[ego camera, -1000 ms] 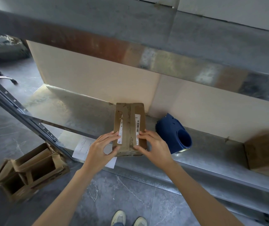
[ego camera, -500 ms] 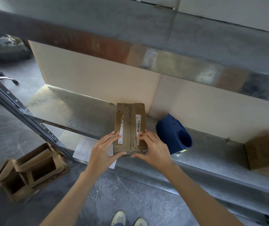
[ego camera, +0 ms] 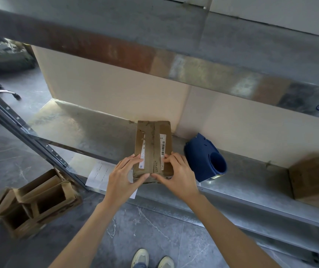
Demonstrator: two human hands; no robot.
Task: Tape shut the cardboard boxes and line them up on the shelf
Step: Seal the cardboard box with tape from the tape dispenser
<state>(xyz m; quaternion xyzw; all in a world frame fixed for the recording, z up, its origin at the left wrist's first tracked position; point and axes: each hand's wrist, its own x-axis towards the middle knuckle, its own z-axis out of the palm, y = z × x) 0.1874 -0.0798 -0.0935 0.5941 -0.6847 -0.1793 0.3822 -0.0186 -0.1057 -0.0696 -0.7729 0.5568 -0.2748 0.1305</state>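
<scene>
the small box lies on the shelf, its top seam seemingly taped. the left hand and right hand both pinch its near end, fingers on top, thumbs on the front face. the far box sits well to the right. the 2 open boxes on the floor look untaped, so most of the work remains.

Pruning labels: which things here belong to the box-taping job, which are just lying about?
Job: brown labelled cardboard box, blue plastic tape dispenser, grey metal shelf, second brown cardboard box, open cardboard boxes.
Lying about: white paper sheet, dark bundle.
</scene>
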